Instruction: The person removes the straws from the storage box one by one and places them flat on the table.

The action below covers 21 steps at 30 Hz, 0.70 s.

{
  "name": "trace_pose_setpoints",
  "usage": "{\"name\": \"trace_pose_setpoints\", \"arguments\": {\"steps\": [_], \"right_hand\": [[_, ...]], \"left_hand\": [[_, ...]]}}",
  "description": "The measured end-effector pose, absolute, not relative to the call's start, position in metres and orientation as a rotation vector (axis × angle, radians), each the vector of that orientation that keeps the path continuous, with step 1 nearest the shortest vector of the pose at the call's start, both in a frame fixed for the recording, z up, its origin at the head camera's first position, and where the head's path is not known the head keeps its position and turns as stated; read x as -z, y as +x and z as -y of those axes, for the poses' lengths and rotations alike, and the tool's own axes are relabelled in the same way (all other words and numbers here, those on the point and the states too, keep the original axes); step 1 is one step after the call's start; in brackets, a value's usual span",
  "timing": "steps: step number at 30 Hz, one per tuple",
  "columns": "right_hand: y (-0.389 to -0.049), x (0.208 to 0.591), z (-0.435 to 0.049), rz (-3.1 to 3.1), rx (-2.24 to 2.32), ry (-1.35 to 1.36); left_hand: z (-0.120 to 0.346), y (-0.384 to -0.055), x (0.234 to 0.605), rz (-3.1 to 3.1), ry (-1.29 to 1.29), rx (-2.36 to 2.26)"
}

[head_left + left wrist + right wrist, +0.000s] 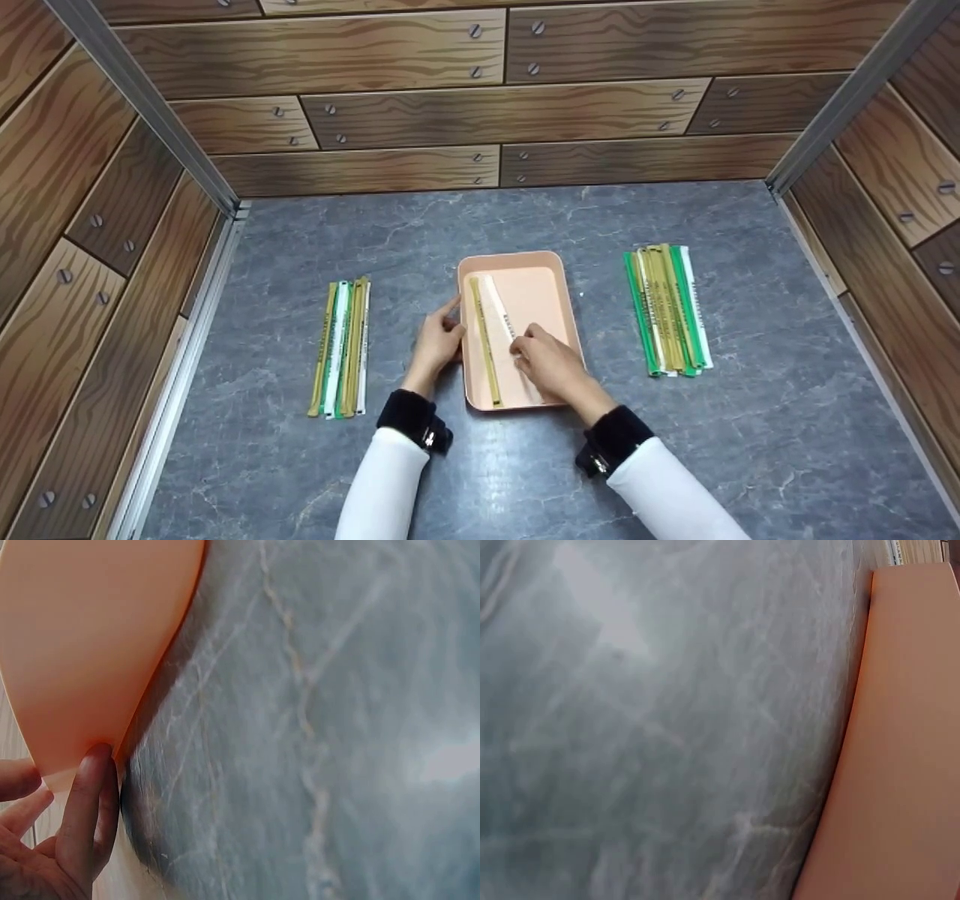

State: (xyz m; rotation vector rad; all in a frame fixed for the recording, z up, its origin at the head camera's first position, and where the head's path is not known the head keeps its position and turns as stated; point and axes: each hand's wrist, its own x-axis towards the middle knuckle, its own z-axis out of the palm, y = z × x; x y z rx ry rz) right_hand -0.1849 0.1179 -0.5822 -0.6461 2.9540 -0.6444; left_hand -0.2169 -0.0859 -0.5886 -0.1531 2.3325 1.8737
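A peach-coloured tray (pixel 540 296) lies on the grey marbled surface between the hands. My left hand (pixel 437 341) is at the tray's left side, thumb and finger against the wall. The left wrist view shows its fingers (pixel 88 780) touching the outer wall near the edge. Over the tray's lower right part, my right hand (pixel 551 364) pinches a long thin white printed strip (pixel 496 300), whose far end slants towards the upper left. Left of it in the tray is a gold printed strip (pixel 484 341). In the right wrist view the tray wall (pixel 900 735) shows, but the hand does not.
To the left lies a bundle of gold, green and white strips (pixel 341 349). Another bundle of similar strips (pixel 667 311) lies to the right. Wood-patterned panels (pixel 405 116) wall the back and both sides, with metal rails (pixel 169 127) at the corners.
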Motion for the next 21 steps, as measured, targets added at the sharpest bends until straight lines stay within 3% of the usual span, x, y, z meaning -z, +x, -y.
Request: {"name": "trace_pose_setpoints", "arguments": {"steps": [13, 21], "right_hand": [[-0.187, 0.582, -0.120, -3.028, 0.706, -0.483], [-0.190, 0.559, -0.138, -2.891, 1.095, -0.404]], "left_hand": [[0.086, -0.218, 0.589, -2.368, -0.166, -1.837], [0.086, -0.218, 0.589, -2.427, -0.163, -1.780]]}}
